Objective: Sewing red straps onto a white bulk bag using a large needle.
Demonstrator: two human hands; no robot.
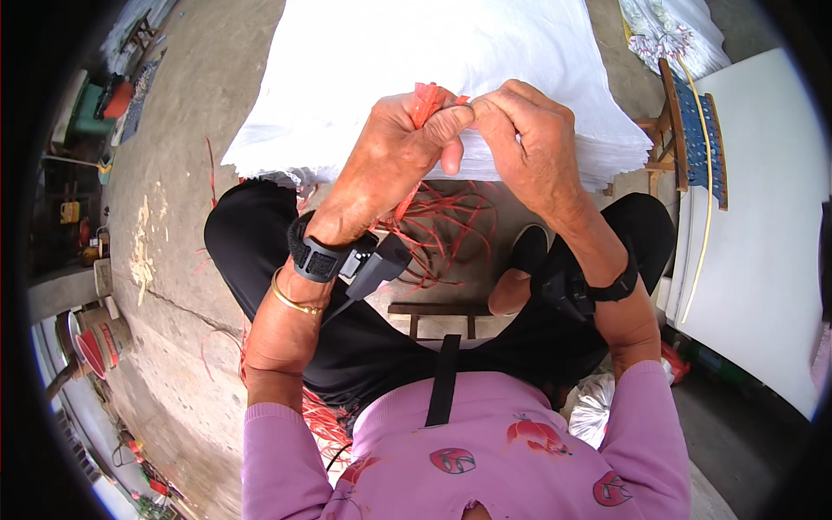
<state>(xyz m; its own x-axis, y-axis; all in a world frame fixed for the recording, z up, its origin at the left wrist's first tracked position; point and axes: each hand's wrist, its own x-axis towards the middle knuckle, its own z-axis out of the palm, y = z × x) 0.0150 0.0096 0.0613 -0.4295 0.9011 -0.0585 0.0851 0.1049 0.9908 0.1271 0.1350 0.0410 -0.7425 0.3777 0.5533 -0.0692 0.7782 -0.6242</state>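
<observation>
A red plastic strip [425,105] is bunched in my left hand [394,143], whose fingers are closed around it. Its lower end hangs below the palm. My right hand [530,143] is closed in a pinch, with its fingertips meeting the left thumb at a small red end of the strip. Both hands are over the near edge of a stack of white cloth sheets [451,48] in front of me. Below the hands, a tangle of loose red strips [438,227] hangs between my knees.
A wooden chair with a blue woven part [693,134] stands at the right, beside a large white panel [758,199]. A white sack bundle [676,35] lies at the far right. More red strips [325,425] are by my left hip. A bucket [100,342] stands at the left.
</observation>
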